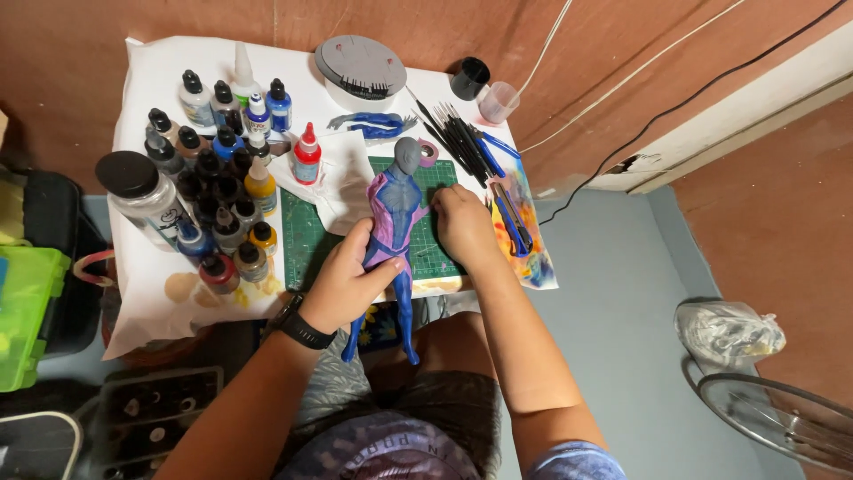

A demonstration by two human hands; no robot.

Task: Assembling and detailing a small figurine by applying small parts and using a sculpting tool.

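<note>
Paint bottles [213,169], brushes [458,133], a green cutting mat [311,236] and a jar [147,196].

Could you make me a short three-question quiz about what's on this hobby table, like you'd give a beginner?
1. True or false: the left hand holds the blue and purple figure around its waist and hips.
2. What does the figure's upper body lie over: A) the green cutting mat, B) the grey round lid, C) the jar with the black cap?
3. Where do the black brushes lie, left or right of the figure's head?

Key: 1 true; 2 A; 3 right.
</note>
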